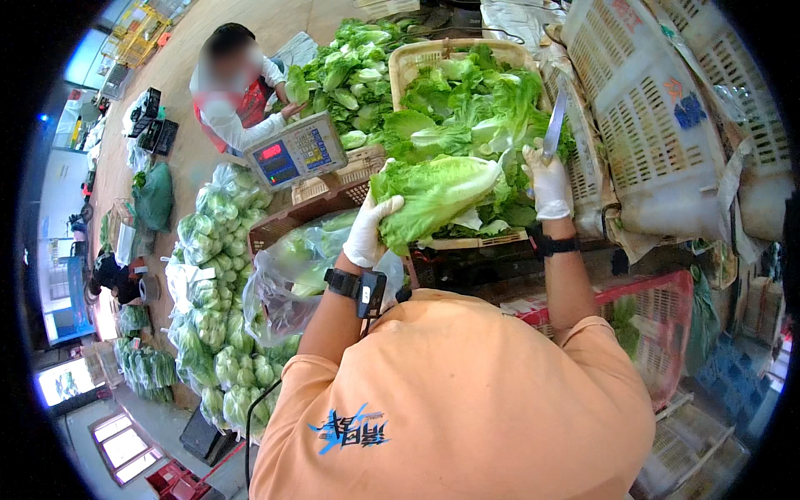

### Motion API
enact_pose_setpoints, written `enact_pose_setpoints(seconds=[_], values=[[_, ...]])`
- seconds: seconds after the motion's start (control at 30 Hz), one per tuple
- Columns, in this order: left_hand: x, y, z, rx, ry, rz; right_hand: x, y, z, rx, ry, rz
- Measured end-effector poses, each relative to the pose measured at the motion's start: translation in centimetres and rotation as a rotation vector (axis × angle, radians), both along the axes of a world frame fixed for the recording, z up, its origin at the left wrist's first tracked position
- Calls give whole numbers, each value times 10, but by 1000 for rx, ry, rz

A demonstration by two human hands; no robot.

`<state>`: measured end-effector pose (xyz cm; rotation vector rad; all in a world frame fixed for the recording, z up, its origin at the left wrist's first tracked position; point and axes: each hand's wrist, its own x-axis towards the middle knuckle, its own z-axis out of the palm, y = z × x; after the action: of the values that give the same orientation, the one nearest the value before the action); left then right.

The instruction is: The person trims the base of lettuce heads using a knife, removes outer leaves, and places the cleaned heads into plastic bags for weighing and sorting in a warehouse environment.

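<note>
My left hand (371, 229), in a white glove, grips a leafy green lettuce head (437, 196) above a beige plastic crate (402, 62). My right hand (546, 183), also gloved, holds a knife (557, 117) with its blade pointing up at the crate's right side. Loose lettuce leaves (492, 100) fill the crate behind the held head. Below my left wrist, a brown crate (265, 225) holds clear plastic bags (283, 275) with pale greens inside.
A co-worker (242, 125) handles greens beside a digital scale (296, 154) and a heap of lettuce (346, 67). Bagged vegetables (208, 292) are stacked at the left. Perforated crates (625, 108) stand at the right; a red crate (675, 325) is by my right elbow.
</note>
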<state>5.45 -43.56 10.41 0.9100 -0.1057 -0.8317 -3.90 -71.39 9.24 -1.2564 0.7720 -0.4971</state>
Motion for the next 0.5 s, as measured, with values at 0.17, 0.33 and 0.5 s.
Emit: enact_pose_setpoints(seconds=[0.17,0.33,0.5], values=[[11,6,-3,30,359,-89,-15,34,15,-424,-257,343],[13,1,-5,75,410,-137,-1,22,31,-1086,-366,575],[17,8,-15,-43,506,-177,-1,28,24,-744,-429,578]])
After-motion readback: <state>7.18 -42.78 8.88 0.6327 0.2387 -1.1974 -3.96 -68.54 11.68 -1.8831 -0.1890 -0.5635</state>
